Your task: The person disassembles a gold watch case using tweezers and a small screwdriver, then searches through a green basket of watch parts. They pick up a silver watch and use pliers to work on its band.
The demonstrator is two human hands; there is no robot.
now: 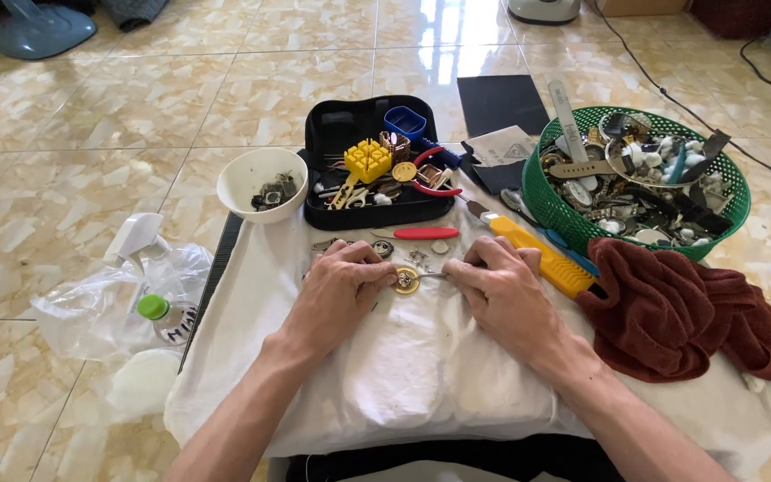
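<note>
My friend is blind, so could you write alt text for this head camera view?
Two hands, left hand and right hand, work on a small round gold watch part over a white cloth, the right holding a thin metal tool. Behind lie a black tool case, white bowl and green basket of watch parts.

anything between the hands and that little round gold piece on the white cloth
Nothing visible. The left hand pinches the small round gold metal piece directly, and the right hand reaches it with a thin metal tool.
</note>
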